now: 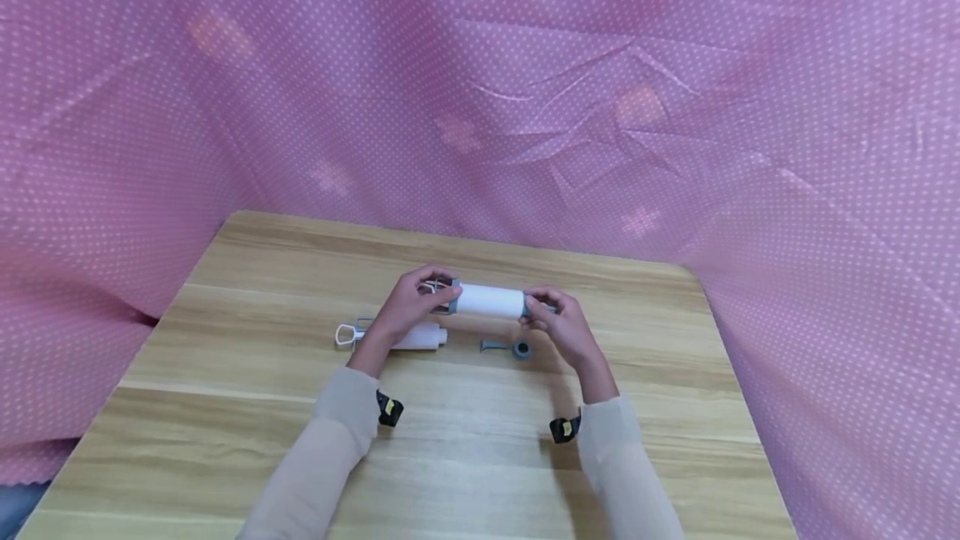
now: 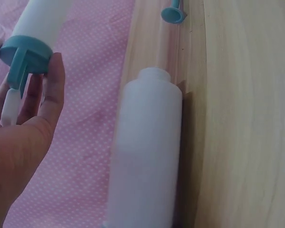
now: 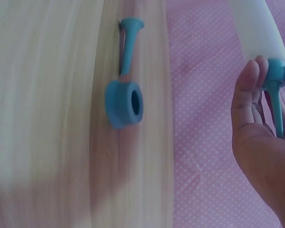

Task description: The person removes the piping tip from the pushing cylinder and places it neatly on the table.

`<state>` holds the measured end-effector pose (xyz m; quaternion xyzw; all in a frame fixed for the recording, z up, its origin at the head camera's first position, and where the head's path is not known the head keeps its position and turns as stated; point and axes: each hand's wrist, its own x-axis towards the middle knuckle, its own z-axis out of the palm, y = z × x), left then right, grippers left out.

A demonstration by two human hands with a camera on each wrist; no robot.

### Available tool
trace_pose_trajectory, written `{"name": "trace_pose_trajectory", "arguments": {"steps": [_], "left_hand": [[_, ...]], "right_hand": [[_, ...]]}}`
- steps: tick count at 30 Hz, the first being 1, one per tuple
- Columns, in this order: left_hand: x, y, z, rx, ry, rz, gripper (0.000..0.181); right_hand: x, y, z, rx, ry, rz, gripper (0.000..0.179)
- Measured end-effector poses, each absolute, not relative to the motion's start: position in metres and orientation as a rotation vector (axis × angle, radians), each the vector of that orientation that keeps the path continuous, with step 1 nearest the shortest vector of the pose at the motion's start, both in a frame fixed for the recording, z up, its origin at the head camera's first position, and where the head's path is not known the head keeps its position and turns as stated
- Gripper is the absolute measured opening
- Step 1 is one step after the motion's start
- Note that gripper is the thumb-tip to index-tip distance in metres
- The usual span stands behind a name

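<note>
The left hand (image 1: 411,304) grips one teal end (image 2: 26,46) of a white cylinder (image 1: 491,301), the right hand (image 1: 566,327) the other, holding it above the surface (image 1: 480,457) toward its far edge; a white bottle (image 1: 418,337) lies nearer the left edge than a teal ring (image 3: 115,104) and teal stem (image 3: 128,47)

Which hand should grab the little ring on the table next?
Probably the right hand: the ring lies nearer to it. The left hand is farther off, at the other end of the held tube. The right hand would have to let go first.
</note>
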<state>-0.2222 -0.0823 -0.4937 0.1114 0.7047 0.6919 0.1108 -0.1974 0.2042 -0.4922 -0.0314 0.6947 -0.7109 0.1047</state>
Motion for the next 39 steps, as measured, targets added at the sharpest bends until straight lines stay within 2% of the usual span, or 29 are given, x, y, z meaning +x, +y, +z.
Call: {"name": "trace_pose_trajectory", "arguments": {"steps": [10,21,26,32,39], "left_hand": [[-0.206,-0.081,-0.485,0.414,2.392,1.966,0.026],[-0.201,-0.084,-0.49,0.329,2.362,2.028,0.029],[-0.199,-0.088,-0.489,0.351,2.304,2.076,0.032],[-0.198,-0.09,-0.485,0.356,2.357,2.057,0.038],[-0.196,-0.091,-0.487,0.351,2.336,2.073,0.032]], "right_hand": [[-0.182,0.199,-0.483,-0.17,2.08,-2.183,0.03],[-0.177,0.196,-0.483,-0.309,2.273,-2.048,0.026],[-0.177,0.196,-0.478,-0.389,2.305,-2.019,0.03],[-0.181,0.193,-0.477,-0.314,2.289,-2.001,0.042],[-0.178,0.196,-0.472,-0.314,2.27,-1.933,0.029]]}}
